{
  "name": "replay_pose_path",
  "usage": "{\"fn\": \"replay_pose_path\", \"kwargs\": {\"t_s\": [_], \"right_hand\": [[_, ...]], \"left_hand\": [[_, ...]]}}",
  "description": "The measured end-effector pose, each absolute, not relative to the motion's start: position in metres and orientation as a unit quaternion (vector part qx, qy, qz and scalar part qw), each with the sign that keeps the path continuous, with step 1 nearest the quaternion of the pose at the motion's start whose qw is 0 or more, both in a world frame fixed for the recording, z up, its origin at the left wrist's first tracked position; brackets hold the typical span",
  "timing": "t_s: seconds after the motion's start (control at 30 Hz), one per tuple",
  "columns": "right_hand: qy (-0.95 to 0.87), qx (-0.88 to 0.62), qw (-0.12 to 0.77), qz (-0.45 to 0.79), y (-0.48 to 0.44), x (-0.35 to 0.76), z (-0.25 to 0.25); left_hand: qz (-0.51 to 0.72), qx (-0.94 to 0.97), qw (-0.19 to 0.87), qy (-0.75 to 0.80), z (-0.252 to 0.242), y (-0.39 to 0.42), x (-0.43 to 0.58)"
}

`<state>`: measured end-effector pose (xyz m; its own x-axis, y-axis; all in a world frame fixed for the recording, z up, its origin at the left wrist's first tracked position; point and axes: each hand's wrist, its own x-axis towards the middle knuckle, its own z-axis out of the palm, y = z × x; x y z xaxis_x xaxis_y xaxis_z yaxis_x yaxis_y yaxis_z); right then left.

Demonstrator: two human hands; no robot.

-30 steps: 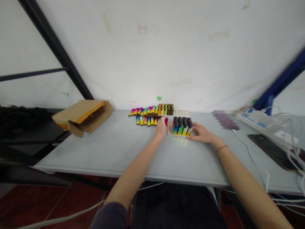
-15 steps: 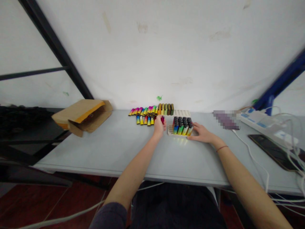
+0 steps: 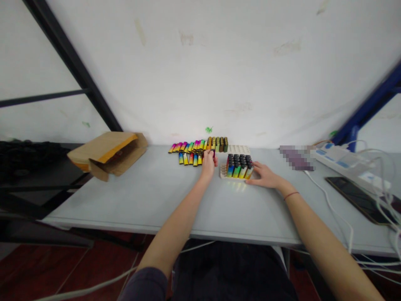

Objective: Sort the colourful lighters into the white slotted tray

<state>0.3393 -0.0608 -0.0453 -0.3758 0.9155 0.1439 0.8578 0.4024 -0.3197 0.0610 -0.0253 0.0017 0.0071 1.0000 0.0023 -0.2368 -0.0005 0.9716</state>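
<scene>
Being pinched in the curled fingers of the left hand, a lighter, mostly hidden, is held just left of a white tray of upright lighters. The right hand is laid open beside the tray, and loose lighters lie farther left.

This is a plain workroom. A scuffed white wall stands behind the grey table, metal rack frames flank it, and a power strip with cables crowds its right end.

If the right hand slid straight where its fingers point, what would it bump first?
The right hand would likely meet the white tray of lighters first, though depth is hard to judge.
</scene>
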Motion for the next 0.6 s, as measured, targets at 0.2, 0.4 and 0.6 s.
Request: {"fn": "replay_pose_path", "kwargs": {"t_s": [0.2,0.4,0.6], "right_hand": [[-0.825,-0.534,0.159,0.096,-0.061,0.339,-0.046],[-0.826,-0.533,0.159,0.093,-0.060,0.339,-0.047],[-0.826,-0.533,0.159,0.095,-0.059,0.340,-0.050]], "left_hand": [[0.546,0.623,0.342,0.444,-0.006,-0.022,0.056],[0.502,0.688,0.322,0.413,-0.022,-0.016,0.056],[0.480,0.732,0.250,0.414,-0.031,-0.010,0.054]]}}
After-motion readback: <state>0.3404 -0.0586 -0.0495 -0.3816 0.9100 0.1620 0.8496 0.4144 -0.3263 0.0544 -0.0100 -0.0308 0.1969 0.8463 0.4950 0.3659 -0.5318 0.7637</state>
